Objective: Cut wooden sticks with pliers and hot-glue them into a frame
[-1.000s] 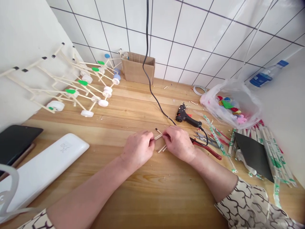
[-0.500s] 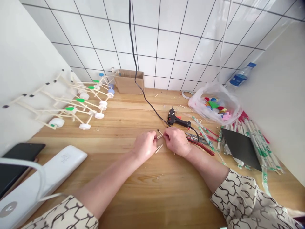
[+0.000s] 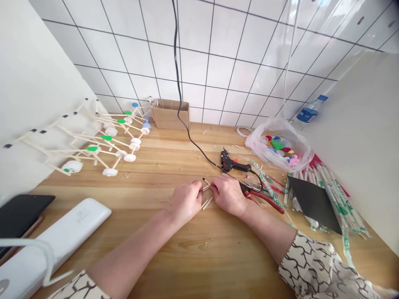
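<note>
Both hands are pinched narrow, left hand (image 3: 187, 200) and right hand (image 3: 229, 196) holding a short pale stick (image 3: 206, 188) between them, seemingly from opposite ends for steadiness. It is on the near side of the black glue gun (image 3: 235, 165); two loose slim sticks (image 3: 207, 203) lie farther toward the person on the smooth, grained wooden desk (image 3: 187, 265). Red-handled pliers (image 3: 271, 202) lie right of the gun, a crinkly translucent bag (image 3: 258, 145) beyond; angular stick frames (image 3: 107, 138) stand well left.

A dark-lined white tile wall (image 3: 195, 50) stands behind a wooden tabletop (image 3: 193, 265), between plain white side walls (image 3: 368, 124).
</note>
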A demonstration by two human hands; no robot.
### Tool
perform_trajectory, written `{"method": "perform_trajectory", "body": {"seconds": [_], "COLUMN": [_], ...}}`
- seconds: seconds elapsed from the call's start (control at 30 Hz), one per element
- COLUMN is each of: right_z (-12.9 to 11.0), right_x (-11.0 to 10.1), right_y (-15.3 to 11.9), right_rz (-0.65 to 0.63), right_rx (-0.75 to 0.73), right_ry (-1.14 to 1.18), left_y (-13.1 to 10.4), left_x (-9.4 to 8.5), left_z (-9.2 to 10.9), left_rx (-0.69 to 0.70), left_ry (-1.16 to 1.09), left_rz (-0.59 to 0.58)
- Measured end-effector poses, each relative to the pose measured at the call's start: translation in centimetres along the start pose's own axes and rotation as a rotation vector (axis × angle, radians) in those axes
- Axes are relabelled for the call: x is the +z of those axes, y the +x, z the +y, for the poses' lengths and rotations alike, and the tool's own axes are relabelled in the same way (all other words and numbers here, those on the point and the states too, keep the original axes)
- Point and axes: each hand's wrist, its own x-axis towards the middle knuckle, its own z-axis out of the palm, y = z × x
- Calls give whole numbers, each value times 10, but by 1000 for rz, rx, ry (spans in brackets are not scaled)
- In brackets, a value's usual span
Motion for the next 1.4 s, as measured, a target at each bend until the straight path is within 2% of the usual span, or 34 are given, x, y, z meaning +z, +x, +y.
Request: {"method": "perform_trajectory", "body": {"seconds": [0.3,0.77,1.2,1.4], "right_z": [2,4,7,9], "right_x": [-5,2,7,8], "right_y": [-1,-5,-5,-4], "right_rz": [-7,39,76,80], "right_rx": [-16,-38,-108,-104], "right_ry": [69,9,100,170], "left_y": [-2,-1,-3,-3], "left_x": [-9,-5,-1,-4], "left_z": [1,-4,-5,-4], "left_rx": [13,100,150,148], "left_ry": [25,121,61,3], "left_rz": [-25,57,81,44]}}
